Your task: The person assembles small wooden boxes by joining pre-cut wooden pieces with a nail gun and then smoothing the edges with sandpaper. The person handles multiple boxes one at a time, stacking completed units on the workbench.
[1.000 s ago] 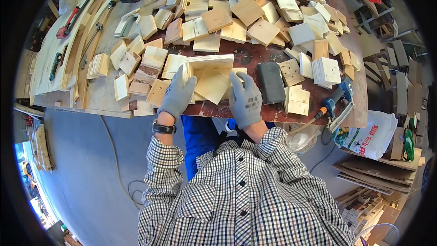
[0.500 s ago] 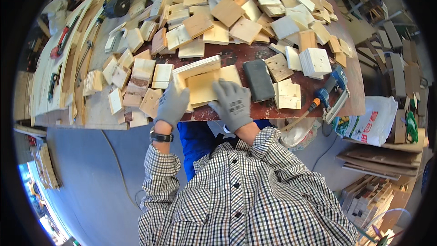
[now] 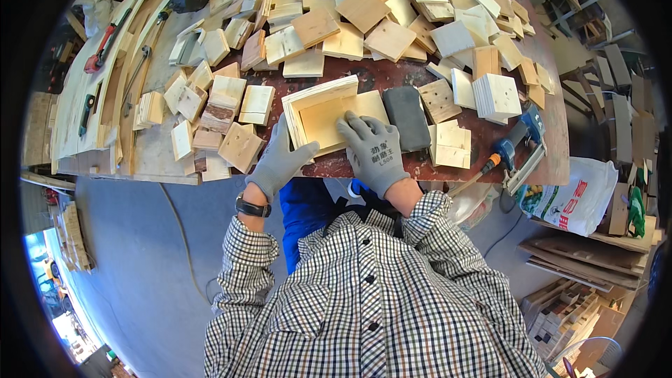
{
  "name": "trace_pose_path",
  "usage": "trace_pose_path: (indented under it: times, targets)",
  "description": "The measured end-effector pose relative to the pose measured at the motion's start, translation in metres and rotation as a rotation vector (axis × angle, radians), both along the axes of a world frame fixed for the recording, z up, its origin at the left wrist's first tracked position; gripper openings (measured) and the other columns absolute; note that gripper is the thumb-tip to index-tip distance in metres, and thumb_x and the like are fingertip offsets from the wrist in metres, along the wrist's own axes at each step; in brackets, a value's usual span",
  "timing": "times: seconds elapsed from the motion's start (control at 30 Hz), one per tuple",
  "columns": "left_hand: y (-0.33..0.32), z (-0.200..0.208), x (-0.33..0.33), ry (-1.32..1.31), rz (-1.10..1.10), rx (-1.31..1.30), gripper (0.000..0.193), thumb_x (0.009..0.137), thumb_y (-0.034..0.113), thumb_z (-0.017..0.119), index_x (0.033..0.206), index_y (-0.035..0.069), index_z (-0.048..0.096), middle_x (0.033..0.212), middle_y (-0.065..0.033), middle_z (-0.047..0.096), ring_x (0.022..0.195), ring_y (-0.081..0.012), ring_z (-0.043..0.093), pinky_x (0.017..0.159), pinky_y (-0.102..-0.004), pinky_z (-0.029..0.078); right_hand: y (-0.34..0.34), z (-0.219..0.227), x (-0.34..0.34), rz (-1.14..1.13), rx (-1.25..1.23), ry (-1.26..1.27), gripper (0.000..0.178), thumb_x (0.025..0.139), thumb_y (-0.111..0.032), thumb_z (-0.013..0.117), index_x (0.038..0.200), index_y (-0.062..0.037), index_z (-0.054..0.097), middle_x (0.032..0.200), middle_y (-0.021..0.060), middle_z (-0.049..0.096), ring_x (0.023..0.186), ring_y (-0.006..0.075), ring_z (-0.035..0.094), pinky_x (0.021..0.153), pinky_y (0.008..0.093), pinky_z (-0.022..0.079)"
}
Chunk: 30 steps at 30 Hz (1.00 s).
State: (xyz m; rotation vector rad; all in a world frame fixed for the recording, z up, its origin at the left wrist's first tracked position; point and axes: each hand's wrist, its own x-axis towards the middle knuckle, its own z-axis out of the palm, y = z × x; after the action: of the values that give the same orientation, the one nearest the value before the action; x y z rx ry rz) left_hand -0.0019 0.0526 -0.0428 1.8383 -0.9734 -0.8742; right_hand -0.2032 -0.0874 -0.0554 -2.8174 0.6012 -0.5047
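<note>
A small open wooden box of pale boards lies on the dark red tabletop right in front of me. Both my hands wear grey gloves. My left hand is closed round the box's near left corner, its thumb along the near edge. On the right, my right hand grips the box's near right part, fingertips curled inward. Some of the box's right side is hidden by those fingers. A pale board shows just beyond them. Close by on the right lies a dark grey block.
A big heap of square wood pieces covers the far table. Smaller wood stacks stand to the left. A blue nail gun with a hose lies by the right edge. Long boards and a red-handled tool lie far left.
The whole view has shifted a little. My left thumb has slid right along the box's near edge. Both hands stay on the box.
</note>
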Motion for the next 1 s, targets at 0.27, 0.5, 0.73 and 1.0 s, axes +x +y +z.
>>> trace_pose_path:
  times: [0.27, 0.5, 0.73, 1.0]
  targets:
    - [0.008, -0.036, -0.002, 0.087, 0.112, -0.035, 0.088, 0.092, 0.034, 0.076, 0.161, -0.002, 0.035, 0.149, -0.0261, 0.051, 0.138, -0.0386, 0.053, 0.118, -0.0439, 0.042, 0.01, 0.0, 0.005, -0.077, 0.01, 0.019, 0.054, 0.085, -0.038, 0.078, 0.132, -0.0149, 0.064, 0.139, 0.0084, 0.063, 0.127, 0.0284, 0.057, 0.103, 0.0502, 0.042]
    - [0.009, -0.038, -0.004, 0.079, 0.126, -0.045, 0.089, 0.093, 0.036, 0.074, 0.161, -0.005, 0.034, 0.151, -0.026, 0.049, 0.14, -0.0372, 0.051, 0.12, -0.0431, 0.04, -0.012, 0.02, 0.002, 0.005, -0.035, -0.019, 0.062, 0.078, -0.05, 0.085, 0.121, -0.0105, 0.065, 0.142, 0.0143, 0.057, 0.132, 0.0323, 0.052, 0.119, 0.0512, 0.034]
    - [0.01, -0.038, -0.006, 0.092, 0.133, -0.061, 0.091, 0.095, 0.039, 0.074, 0.162, -0.005, 0.033, 0.151, -0.0262, 0.048, 0.14, -0.0376, 0.051, 0.12, -0.0436, 0.039, -0.016, 0.034, -0.002, -0.036, 0.019, 0.241, 0.064, 0.076, -0.055, 0.084, 0.117, -0.0102, 0.064, 0.121, 0.0119, 0.059, 0.118, 0.0323, 0.056, 0.104, 0.0481, 0.04]
    - [0.006, -0.037, -0.009, 0.043, 0.12, -0.034, 0.085, 0.095, 0.035, 0.072, 0.161, -0.004, 0.035, 0.148, -0.0261, 0.051, 0.137, -0.0393, 0.053, 0.117, -0.0449, 0.042, 0.028, 0.026, 0.039, -0.322, 0.076, 0.221, 0.066, 0.083, -0.07, 0.073, 0.115, -0.0133, 0.064, 0.102, 0.0114, 0.059, 0.098, 0.0319, 0.059, 0.087, 0.0506, 0.044]
